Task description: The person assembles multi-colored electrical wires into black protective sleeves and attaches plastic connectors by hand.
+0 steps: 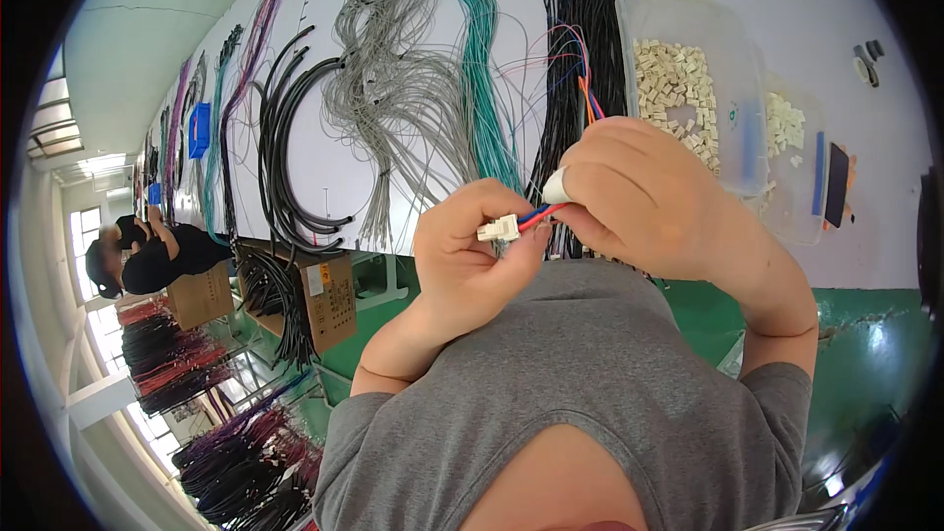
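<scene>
Close in front of my chest, my left hand (474, 254) pinches a small white plug connector (500, 229) between thumb and fingers. Red and blue wires (536, 217) run from the connector into my right hand (639, 192), whose fingers are closed round them. A white wrap (556, 187) covers one fingertip of the right hand. Beyond that hand the orange, red and blue wire ends (588, 98) stick out over a bundle of black cables (580, 29). The two hands nearly touch, and the right palm is hidden.
On the white table lie teal wires (482, 39), grey wires (393, 88) and thick black cables (270, 147). A clear bin (733, 49) of white connectors stands right, beside a second tray (808, 187). Cardboard boxes (329, 305) and a person (162, 251) are at the left.
</scene>
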The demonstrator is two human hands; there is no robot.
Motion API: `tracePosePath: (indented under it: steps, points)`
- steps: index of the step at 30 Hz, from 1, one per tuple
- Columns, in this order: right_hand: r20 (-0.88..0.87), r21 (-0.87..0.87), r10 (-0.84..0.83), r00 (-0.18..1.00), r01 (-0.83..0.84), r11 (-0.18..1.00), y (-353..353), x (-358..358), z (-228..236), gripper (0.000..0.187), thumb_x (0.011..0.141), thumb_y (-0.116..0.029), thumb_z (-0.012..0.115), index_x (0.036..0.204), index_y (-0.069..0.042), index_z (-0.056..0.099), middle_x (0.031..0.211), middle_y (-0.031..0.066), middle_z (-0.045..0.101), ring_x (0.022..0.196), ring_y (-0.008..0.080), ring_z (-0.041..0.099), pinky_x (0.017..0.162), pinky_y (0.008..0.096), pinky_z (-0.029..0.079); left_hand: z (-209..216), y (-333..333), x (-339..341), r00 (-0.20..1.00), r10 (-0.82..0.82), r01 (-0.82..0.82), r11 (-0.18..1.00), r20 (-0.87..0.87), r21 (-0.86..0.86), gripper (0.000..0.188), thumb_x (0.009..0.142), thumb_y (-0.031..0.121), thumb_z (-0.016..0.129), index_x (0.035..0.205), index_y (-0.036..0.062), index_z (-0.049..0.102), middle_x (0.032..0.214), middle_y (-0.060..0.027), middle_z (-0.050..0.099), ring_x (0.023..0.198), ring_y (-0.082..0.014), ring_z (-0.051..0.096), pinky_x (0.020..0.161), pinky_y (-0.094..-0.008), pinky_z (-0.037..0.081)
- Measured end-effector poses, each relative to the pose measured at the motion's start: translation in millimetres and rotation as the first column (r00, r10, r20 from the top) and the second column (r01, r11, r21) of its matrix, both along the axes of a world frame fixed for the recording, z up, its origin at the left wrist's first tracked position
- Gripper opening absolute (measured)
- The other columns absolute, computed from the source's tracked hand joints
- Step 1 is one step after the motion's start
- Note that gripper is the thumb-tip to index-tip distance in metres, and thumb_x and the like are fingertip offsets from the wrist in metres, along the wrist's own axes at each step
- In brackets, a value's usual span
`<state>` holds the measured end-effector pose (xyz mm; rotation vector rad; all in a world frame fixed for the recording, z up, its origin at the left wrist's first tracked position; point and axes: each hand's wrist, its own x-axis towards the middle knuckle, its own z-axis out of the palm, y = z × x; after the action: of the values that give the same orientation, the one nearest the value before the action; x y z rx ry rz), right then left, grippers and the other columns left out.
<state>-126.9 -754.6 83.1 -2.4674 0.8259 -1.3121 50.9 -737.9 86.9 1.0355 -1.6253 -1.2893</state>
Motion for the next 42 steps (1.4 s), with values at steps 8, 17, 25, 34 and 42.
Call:
tracePosePath:
  steps: [8,17,25,34,42]
  points:
    - [0.129,0.256,-0.069,0.989,0.034,0.966,9,-24,-6,0.018,0.065,-0.007,0.063,0.081,-0.002,0.055,0.078,0.0101,0.055,0.074,0.0261,0.054,0.066,0.0314,0.043,1,-10,-19,0.927,-0.062,0.142,0.971,0.371,-0.192,0.015,0.065,-0.007,0.050,0.078,-0.0022,0.054,0.064,-0.0095,0.050,0.054,-0.0172,0.048,0.050,-0.0247,0.037]
    - [-0.514,0.853,-0.391,0.764,0.504,-0.135,111,-137,-125,0.010,0.066,-0.005,0.056,0.063,0.003,0.053,0.060,0.0139,0.055,0.061,0.0232,0.056,0.055,0.0313,0.043,-15,-19,8,0.934,-0.358,0.356,0.924,-0.011,0.140,0.027,0.077,0.019,0.041,0.088,-0.0023,0.054,0.092,-0.0161,0.049,0.094,-0.0243,0.042,0.083,-0.0346,0.030]
    - [-0.544,0.513,-0.703,0.458,0.844,0.153,144,-106,-225,0.017,0.066,-0.008,0.058,0.078,0.000,0.049,0.081,0.0163,0.050,0.074,0.0336,0.050,0.063,0.0400,0.041,-20,-18,6,0.770,-0.478,0.555,0.828,-0.423,0.077,0.050,0.083,0.036,0.041,0.106,-0.0089,0.045,0.097,-0.0206,0.050,0.097,-0.0338,0.044,0.085,-0.0454,0.031]
    - [-0.518,0.591,-0.703,0.488,0.798,0.118,147,-107,-225,0.014,0.068,-0.008,0.057,0.078,0.000,0.050,0.076,0.0164,0.053,0.064,0.0268,0.053,0.057,0.0343,0.041,-36,-14,5,0.757,-0.167,0.508,0.759,-0.632,0.408,0.038,0.083,0.030,0.046,0.110,0.0026,0.044,0.092,-0.0123,0.051,0.088,-0.0213,0.048,0.078,-0.0344,0.036]
    - [0.528,0.782,-0.622,0.578,-0.045,0.622,75,-14,-28,0.016,0.067,0.007,0.059,0.081,0.001,0.051,0.077,0.0050,0.055,0.065,0.0108,0.051,0.057,0.0214,0.042,-33,-5,-8,0.715,-0.055,0.510,0.722,-0.697,0.467,0.027,0.087,0.027,0.039,0.105,0.0076,0.045,0.090,-0.0090,0.051,0.084,-0.0183,0.048,0.074,-0.0301,0.037]
